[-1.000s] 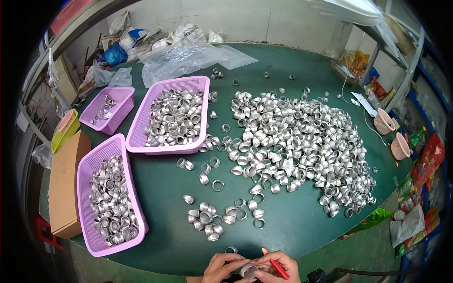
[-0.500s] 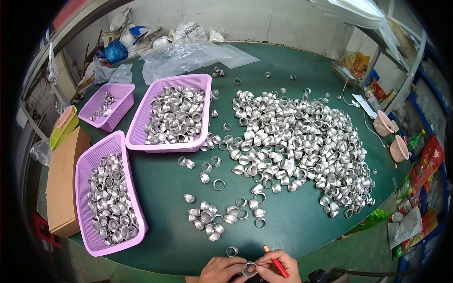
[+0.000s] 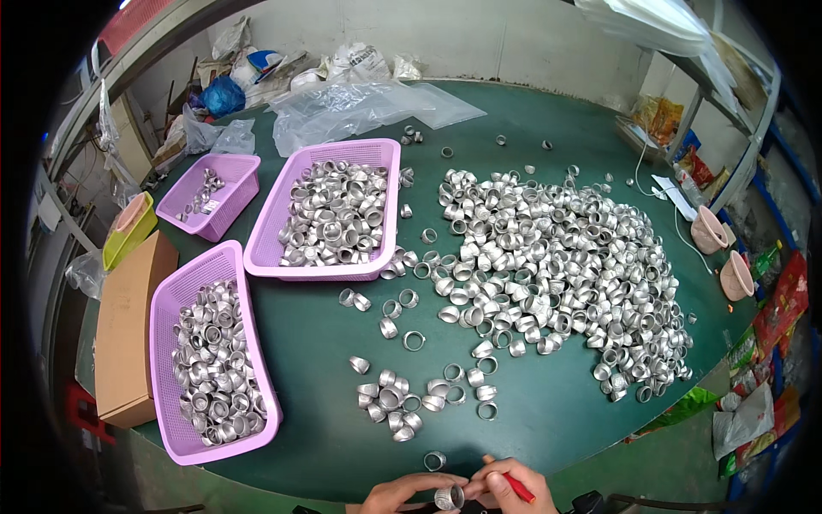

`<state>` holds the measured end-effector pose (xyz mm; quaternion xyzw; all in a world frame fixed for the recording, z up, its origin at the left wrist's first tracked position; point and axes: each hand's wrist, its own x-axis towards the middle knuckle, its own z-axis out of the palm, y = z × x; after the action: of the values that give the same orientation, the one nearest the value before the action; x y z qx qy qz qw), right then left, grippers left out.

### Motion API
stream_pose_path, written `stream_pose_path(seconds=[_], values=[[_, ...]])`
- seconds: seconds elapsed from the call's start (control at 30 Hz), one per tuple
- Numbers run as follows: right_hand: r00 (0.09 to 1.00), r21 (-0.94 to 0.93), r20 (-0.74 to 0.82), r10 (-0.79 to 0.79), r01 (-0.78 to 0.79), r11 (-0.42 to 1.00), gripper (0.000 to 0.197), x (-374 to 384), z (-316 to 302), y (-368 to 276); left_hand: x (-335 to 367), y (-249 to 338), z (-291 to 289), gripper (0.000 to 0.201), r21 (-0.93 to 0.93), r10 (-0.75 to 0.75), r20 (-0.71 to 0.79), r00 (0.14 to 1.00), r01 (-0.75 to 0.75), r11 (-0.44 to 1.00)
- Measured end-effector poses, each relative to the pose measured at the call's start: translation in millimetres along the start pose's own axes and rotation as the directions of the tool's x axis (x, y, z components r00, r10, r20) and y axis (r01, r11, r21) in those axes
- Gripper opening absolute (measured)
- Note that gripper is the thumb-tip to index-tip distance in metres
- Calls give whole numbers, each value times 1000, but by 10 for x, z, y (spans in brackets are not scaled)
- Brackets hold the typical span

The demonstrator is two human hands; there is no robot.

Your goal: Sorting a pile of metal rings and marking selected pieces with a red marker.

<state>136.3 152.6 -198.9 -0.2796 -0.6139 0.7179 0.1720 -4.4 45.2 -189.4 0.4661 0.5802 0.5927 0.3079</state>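
At the table's near edge, my left hand (image 3: 402, 492) grips a silver metal ring (image 3: 449, 498), tilted so that its ribbed side and opening show. Beside it, my right hand (image 3: 512, 485) is closed around a slim red pen-like stick (image 3: 521, 490), its thin end pointing up and left. The right fingertips are close to the ring; whether they touch it I cannot tell. A single loose ring (image 3: 435, 461) lies on the green table (image 3: 317, 428) just beyond my hands. Farther off sits a small cluster of rings (image 3: 390, 399).
A large heap of rings (image 3: 556, 257) spreads over the right of the table. Purple baskets hold rings: a near-left one (image 3: 163, 377), a middle one (image 3: 253, 248) and a small far-left one (image 3: 244, 193). A cardboard box (image 3: 128, 334) stands at left; plastic sheeting (image 3: 342, 111) lies at the back.
The ring in my left hand has turned from face-on to showing its side. The right hand and red stick have shifted slightly. The whole view has moved a little, so the table appears farther right.
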Motion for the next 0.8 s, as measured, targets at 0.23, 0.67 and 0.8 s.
stream_pose_path(seconds=[0.23, 0.67, 0.8], values=[[856, -589, 135, -498, 474, 654, 22, 304, -48, 38, -203, -106, -339, 27, -516, -506, 244, 827, 553, 655], [937, -78, 67, -344, 349, 934, 32, 128, 97, 150, -154, -300, 11, 19, -259, -428, 98, 898, 438, 861], [948, 19, 68, -310, 309, 951, 33, 47, 100, 246, -204, -328, 115, 21, -469, -453, 39, 891, 416, 779]])
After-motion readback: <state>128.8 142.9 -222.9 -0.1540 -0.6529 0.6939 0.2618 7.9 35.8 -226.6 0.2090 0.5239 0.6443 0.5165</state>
